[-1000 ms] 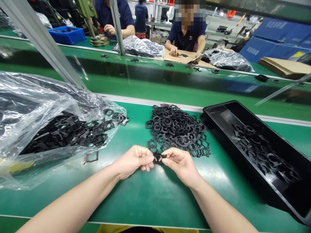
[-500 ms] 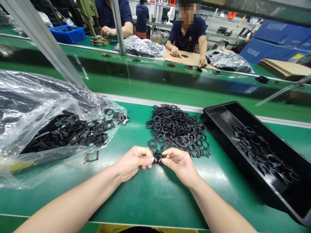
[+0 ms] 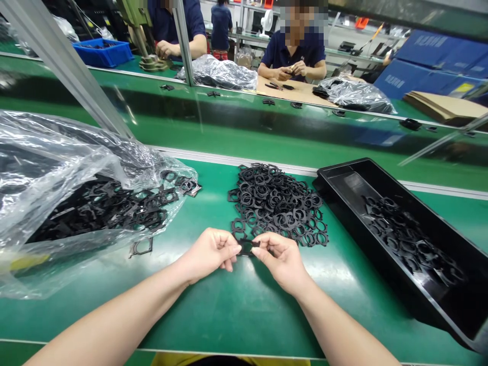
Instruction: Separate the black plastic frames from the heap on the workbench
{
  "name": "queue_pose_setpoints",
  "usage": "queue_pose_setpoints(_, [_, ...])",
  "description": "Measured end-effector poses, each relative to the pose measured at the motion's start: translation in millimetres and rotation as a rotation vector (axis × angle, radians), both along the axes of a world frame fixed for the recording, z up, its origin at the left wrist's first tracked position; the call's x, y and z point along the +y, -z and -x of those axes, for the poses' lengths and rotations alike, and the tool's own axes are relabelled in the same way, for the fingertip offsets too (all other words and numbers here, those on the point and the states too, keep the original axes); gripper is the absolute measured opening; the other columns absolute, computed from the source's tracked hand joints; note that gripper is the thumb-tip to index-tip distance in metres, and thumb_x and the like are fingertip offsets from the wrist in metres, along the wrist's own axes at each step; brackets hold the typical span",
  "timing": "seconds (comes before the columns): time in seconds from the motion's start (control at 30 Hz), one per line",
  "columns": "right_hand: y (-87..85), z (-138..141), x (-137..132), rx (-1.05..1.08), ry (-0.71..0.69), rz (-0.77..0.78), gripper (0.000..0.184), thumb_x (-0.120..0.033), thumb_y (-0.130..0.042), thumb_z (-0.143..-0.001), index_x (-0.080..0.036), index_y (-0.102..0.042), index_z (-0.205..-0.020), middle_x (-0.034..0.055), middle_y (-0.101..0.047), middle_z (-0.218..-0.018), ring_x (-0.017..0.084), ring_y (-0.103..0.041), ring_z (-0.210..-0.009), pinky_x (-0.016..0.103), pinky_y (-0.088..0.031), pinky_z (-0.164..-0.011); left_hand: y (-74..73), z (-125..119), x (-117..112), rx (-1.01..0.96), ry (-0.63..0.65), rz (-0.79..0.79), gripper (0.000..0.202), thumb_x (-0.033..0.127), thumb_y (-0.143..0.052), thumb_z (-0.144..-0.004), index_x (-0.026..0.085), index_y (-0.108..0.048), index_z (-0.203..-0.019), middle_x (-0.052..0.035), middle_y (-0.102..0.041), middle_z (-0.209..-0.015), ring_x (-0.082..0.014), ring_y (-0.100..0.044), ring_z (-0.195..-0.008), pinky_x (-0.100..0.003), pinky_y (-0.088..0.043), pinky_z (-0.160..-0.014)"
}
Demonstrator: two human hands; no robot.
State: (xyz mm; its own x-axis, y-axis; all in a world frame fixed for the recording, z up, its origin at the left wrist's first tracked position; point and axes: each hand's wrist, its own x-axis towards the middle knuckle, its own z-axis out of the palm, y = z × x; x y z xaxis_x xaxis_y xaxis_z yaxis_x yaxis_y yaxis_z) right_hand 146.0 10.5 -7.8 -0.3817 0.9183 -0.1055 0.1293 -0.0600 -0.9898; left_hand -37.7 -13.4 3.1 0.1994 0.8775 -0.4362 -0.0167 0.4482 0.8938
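Observation:
My left hand and my right hand meet over the green table, both pinching one small black ring-shaped plastic part between thumb and fingers. Just beyond the hands lies a heap of the same black ring parts. A black tray at the right holds several more of them. At the left a clear plastic bag lies open with black parts spilling from its mouth. One loose part rests on the table near the bag.
A green conveyor belt runs across behind the table, with a slanted metal post at the left. Across it, people in dark blue shirts sit by plastic bags and cardboard. A blue bin and blue boxes stand farther back.
My hands stay together on the black part, shifting only slightly. The person across the belt has lifted both hands from the cardboard and brought them together.

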Motion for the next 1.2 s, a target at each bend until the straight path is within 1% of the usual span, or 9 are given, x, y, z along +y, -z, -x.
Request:
queue_pose_setpoints(0.1, [-0.8, -1.0, 1.8, 0.087, -0.079, 0.16, 0.021, -0.033, -0.073, -0.068, -0.015, -0.065, -0.075, -0.0037, -0.049, -0.056, 0.009, -0.041, -0.051, 0.023, -0.034, -0.051, -0.2, 0.6, -0.6, -0.04, 0.038, -0.01, 0.037, 0.044, -0.075, -0.06, 0.013, -0.055, -0.054, 0.0014, -0.056, -0.046, -0.0056, -0.046, -0.034, -0.017, -0.028, -0.038])
queue_pose_setpoints(0.17, [-0.6, -1.9, 3.6, 0.165, -0.109, 0.244, 0.024, -0.034, -0.075, -0.066, -0.015, -0.065, -0.077, -0.0035, -0.052, -0.056, 0.009, -0.044, -0.051, 0.023, -0.036, -0.052, -0.6, 1.2, -0.4, -0.066, 0.066, -0.012, 0.038, 0.043, -0.075, -0.061, 0.013, -0.054, -0.053, 0.0017, -0.055, -0.045, -0.0057, -0.046, -0.035, -0.017, -0.029, -0.038])
queue_pose_setpoints(0.33, [-0.3, -2.7, 5.3, 0.26, -0.135, 0.309, 0.024, -0.034, -0.075, -0.069, -0.014, -0.068, -0.08, 0.0009, -0.062, -0.064, 0.011, -0.054, -0.059, 0.025, -0.044, -0.061, -0.8, 1.2, 0.4, -0.13, 0.026, -0.028, 0.034, 0.042, -0.076, -0.062, 0.012, -0.063, -0.074, -0.0043, -0.066, -0.066, -0.013, -0.062, -0.059, -0.021, -0.044, -0.055])
queue_pose_setpoints(0.43, [-0.9, -2.8, 5.7, 0.274, -0.158, 0.342, 0.024, -0.035, -0.076, -0.068, -0.014, -0.069, -0.078, 0.002, -0.064, -0.067, 0.012, -0.056, -0.061, 0.027, -0.047, -0.063, 1.4, 0.3, -0.7, -0.18, -0.013, -0.039, 0.035, 0.04, -0.078, -0.06, 0.011, -0.065, -0.074, -0.0039, -0.065, -0.06, -0.0113, -0.059, -0.054, -0.02, -0.042, -0.053])
queue_pose_setpoints(0.57, [-1.6, -3.9, 7.2, 0.277, -0.16, 0.36, 0.025, -0.034, -0.078, -0.064, -0.013, -0.067, -0.073, -0.0001, -0.062, -0.062, 0.008, -0.052, -0.051, 0.022, -0.045, -0.052, 3.5, -1.8, -3.8, -0.162, -0.025, -0.103, 0.032, 0.039, -0.077, -0.061, 0.011, -0.065, -0.07, -0.0023, -0.063, -0.053, -0.0095, -0.055, -0.046, -0.019, -0.039, -0.048])
queue_pose_setpoints(0.77, [-2.8, -2.9, 8.2, 0.152, -0.093, 0.255, 0.025, -0.036, -0.074, -0.068, -0.014, -0.065, -0.073, -0.0033, -0.056, -0.056, 0.007, -0.049, -0.045, 0.021, -0.043, -0.047, 4.9, -6.6, -4.9, 0.024, -0.045, -0.171, 0.03, 0.036, -0.066, -0.072, 0.011, -0.063, -0.087, -0.0003, -0.06, -0.058, -0.0132, -0.06, -0.049, -0.022, -0.045, -0.048])
queue_pose_setpoints(0.93, [-1.4, 1.0, 5.6, 0.122, -0.107, 0.257, 0.03, -0.04, -0.073, -0.067, -0.014, -0.065, -0.077, -0.0034, -0.055, -0.057, 0.008, -0.051, -0.048, 0.022, -0.046, -0.05, 9.9, -7.0, -4.7, 0.124, -0.035, -0.221, 0.022, 0.035, -0.061, -0.077, 0.013, -0.06, -0.075, -0.0004, -0.059, -0.056, -0.0136, -0.06, -0.051, -0.022, -0.046, -0.05])
queue_pose_setpoints(1.03, [0.0, 3.4, 3.6, 0.137, -0.121, 0.279, 0.031, -0.04, -0.074, -0.067, -0.014, -0.063, -0.079, -0.0028, -0.058, -0.06, 0.008, -0.054, -0.05, 0.023, -0.048, -0.054, 13.1, -6.8, -5.9, 0.176, -0.06, -0.258, 0.021, 0.035, -0.058, -0.078, 0.014, -0.059, -0.074, 0.0004, -0.057, -0.055, -0.0136, -0.06, -0.05, -0.022, -0.046, -0.05])
queue_pose_setpoints(1.2, [-3.4, 2.9, 4.9, 0.116, -0.143, 0.268, 0.031, -0.038, -0.077, -0.063, -0.014, -0.06, -0.072, -0.0028, -0.059, -0.057, 0.008, -0.052, -0.047, 0.022, -0.047, -0.051, 14.9, -8.0, -4.8, 0.139, -0.023, -0.255, 0.021, 0.035, -0.053, -0.08, 0.015, -0.057, -0.073, 0.0026, -0.054, -0.051, -0.0122, -0.056, -0.045, -0.021, -0.043, -0.047])
